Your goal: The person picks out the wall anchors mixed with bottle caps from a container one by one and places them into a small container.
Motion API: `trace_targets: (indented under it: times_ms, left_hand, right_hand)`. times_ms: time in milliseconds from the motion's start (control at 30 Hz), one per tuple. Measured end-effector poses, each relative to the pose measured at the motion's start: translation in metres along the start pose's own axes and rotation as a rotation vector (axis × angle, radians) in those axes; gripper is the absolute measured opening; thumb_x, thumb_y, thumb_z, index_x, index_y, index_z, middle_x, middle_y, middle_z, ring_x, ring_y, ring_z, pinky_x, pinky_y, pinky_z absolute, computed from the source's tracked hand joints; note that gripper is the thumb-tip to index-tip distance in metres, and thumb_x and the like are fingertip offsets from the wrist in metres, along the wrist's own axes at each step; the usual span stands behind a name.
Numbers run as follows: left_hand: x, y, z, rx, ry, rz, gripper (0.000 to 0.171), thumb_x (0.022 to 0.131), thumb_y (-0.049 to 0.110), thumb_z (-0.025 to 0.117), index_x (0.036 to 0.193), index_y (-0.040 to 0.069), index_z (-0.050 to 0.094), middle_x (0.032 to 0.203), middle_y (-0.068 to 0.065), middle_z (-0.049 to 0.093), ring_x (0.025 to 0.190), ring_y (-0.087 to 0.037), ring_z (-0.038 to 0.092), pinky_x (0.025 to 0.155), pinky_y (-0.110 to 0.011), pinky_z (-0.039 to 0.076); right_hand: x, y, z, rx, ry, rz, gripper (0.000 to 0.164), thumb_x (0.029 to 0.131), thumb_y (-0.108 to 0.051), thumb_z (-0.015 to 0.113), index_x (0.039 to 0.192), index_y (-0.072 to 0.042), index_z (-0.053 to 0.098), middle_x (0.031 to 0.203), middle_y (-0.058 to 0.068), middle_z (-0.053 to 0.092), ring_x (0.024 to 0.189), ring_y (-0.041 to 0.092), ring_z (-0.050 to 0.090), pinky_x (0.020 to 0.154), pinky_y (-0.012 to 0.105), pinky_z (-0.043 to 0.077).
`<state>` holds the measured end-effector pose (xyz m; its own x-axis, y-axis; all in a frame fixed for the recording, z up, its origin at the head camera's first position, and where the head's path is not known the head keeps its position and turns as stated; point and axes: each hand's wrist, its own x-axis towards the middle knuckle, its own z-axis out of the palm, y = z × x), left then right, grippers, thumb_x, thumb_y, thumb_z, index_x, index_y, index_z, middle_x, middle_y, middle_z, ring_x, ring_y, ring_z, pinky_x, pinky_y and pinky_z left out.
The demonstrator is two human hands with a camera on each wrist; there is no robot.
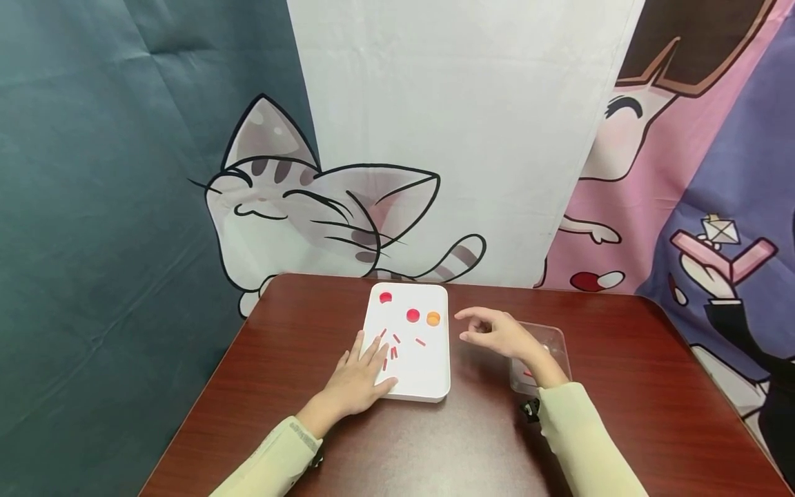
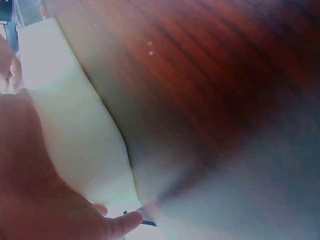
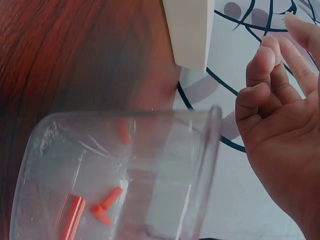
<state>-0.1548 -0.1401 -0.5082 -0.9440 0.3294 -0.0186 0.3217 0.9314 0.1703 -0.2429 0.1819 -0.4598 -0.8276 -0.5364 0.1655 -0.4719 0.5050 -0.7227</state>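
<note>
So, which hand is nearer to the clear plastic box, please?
Right hand hovers by the box's left side; left hand lies farther left, on the white rectangular tray.

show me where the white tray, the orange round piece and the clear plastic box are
white tray (image 1: 424, 374): head view, bare floor near its lower right corner
orange round piece (image 1: 433, 319): head view, middle of its face
clear plastic box (image 3: 207, 160): right wrist view, its rim
</note>
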Motion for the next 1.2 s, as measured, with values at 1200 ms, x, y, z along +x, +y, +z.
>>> trace_targets:
  times_ms: [1200]
  left_hand:
    - [0.0,-0.001,-0.001,-0.018,-0.004,0.006,0.077,0.09,0.065,0.035,0.149,0.017,0.026,0.156,-0.004,0.016,0.143,-0.035,-0.004,0.105,-0.06,0.023]
  right_hand:
    - [0.04,-0.007,0.035,-0.061,-0.142,-0.005,0.035,0.083,-0.022,0.07,0.117,-0.015,0.064,0.078,-0.006,0.059,0.072,0.009,0.055,0.068,0.024,0.046]
